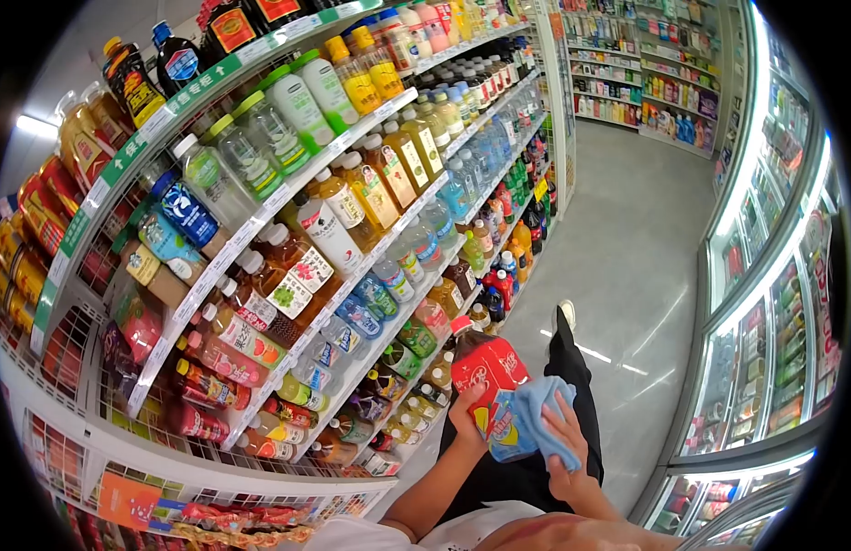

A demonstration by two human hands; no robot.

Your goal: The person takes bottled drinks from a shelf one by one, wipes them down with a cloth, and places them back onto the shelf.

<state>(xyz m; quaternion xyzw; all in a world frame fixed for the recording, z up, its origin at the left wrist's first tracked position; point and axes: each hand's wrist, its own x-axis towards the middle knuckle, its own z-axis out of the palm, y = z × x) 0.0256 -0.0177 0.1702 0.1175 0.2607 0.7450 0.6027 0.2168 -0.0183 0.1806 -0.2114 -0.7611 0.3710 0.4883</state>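
A large dark bottle with a red cap and a red label [485, 367] is tilted in front of my body, its lower label blue and yellow. My left hand [466, 418] is wrapped round its left side. On the right, my right hand [561, 432] presses a folded light blue cloth [531, 413] against the lower part of the bottle. The cloth hides some of the label and the bottle's base.
Shelves of drink bottles [380, 243] rise at the left, close to my left arm. Glass-door coolers [756, 340] line the right side. A grey floor aisle [627, 220] runs between them to further stocked shelves [678, 83]. My shoe [569, 315] shows below.
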